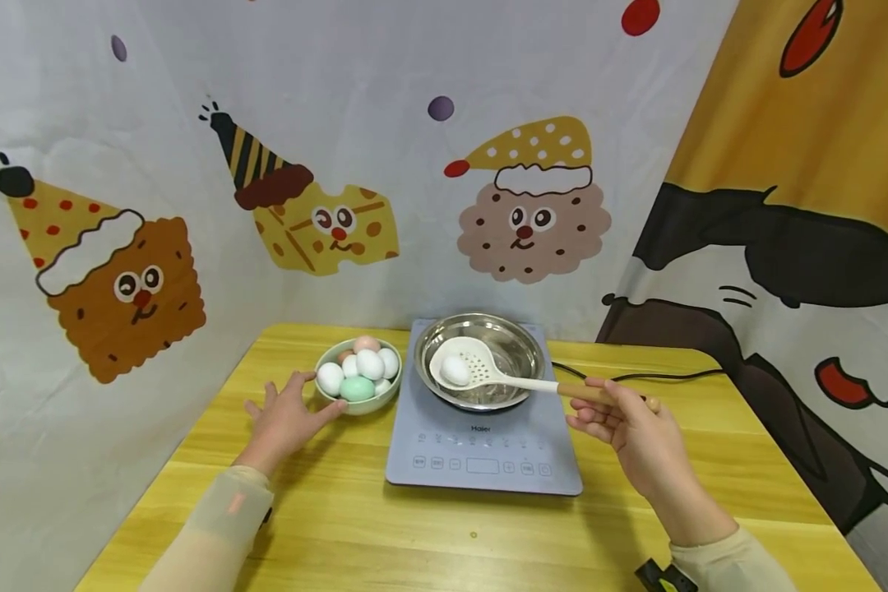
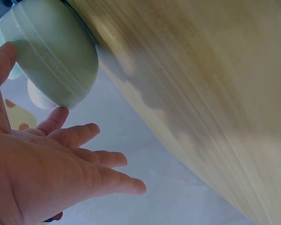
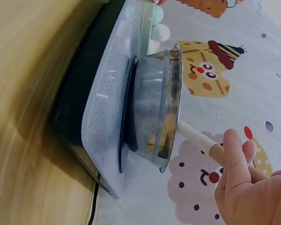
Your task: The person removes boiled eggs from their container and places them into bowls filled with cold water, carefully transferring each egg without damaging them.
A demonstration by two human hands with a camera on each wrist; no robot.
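In the head view my right hand (image 1: 640, 432) pinches the wooden handle of a white slotted spoon (image 1: 481, 366) between thumb and fingers. A white egg (image 1: 455, 370) lies in the spoon's bowl, over a round stainless steel pan (image 1: 479, 403). The right wrist view shows the handle (image 3: 217, 153) slanting up from behind the pan's rim. My left hand (image 1: 284, 423) is spread beside a pale green bowl (image 1: 373, 404), its thumb and index fingertip at the bowl's side. White, brownish and green eggs (image 1: 370, 364) fill that bowl. The left wrist view shows the other fingers stretched out in the air.
The pan stands on a flat grey induction cooker (image 1: 481, 473) with touch controls at its front. A black cord (image 1: 666, 376) runs right from behind it. All of this is on a yellow wooden table (image 1: 429, 543), with a cartoon-printed cloth (image 1: 385, 99) hanging behind.
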